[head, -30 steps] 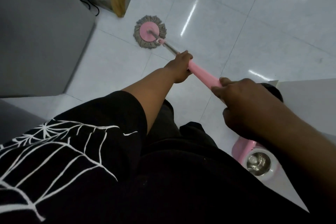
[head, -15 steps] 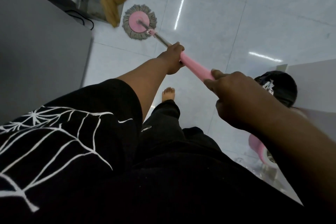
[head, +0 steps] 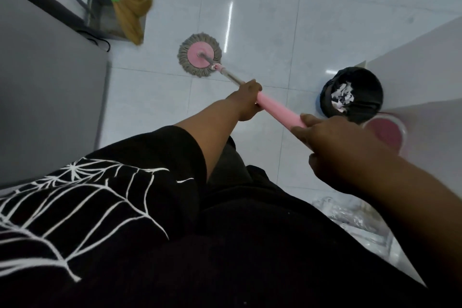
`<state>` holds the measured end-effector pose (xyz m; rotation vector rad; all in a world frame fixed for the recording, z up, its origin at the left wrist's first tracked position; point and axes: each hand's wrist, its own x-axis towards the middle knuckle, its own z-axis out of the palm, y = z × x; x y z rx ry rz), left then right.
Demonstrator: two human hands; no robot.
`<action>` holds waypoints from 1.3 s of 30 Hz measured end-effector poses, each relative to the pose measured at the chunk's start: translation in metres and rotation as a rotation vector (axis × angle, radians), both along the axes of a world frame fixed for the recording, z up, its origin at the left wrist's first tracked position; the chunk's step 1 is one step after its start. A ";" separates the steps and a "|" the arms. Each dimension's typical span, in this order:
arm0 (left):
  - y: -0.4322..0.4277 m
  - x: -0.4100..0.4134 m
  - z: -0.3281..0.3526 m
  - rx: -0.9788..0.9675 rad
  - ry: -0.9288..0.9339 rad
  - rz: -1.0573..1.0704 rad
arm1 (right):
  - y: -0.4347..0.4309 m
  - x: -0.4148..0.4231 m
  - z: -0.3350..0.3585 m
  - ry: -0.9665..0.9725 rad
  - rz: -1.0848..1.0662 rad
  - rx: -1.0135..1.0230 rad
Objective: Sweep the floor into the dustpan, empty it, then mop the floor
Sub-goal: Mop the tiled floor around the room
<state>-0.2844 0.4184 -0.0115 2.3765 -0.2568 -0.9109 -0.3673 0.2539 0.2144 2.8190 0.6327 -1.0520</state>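
Observation:
A round mop head with grey strands and a pink disc lies flat on the white tiled floor. Its pink handle slants back toward me. My left hand grips the handle low down, where the pink sleeve meets the metal pole. My right hand holds the upper end of the handle. At the top left a straw broom with a green collar leans over a grey dustpan.
A black bin with paper scraps inside stands at the right beside a white cabinet. A pink mop bucket sits just below the bin. A grey cabinet fills the left side. Clear plastic lies at the lower right.
The mop head has slid away from the broom and dustpan toward the middle of the floor. The view has swung right, bringing the black bin fully into sight.

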 end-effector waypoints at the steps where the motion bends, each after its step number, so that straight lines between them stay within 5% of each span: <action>1: -0.008 -0.009 0.002 -0.003 -0.004 -0.009 | -0.006 -0.010 0.002 0.001 -0.002 -0.007; 16: -0.003 -0.030 0.010 -0.029 -0.037 -0.072 | -0.009 -0.041 0.011 0.034 0.046 -0.028; 39: 0.162 0.249 -0.047 0.137 0.019 -0.133 | 0.174 0.204 -0.050 0.016 -0.104 0.096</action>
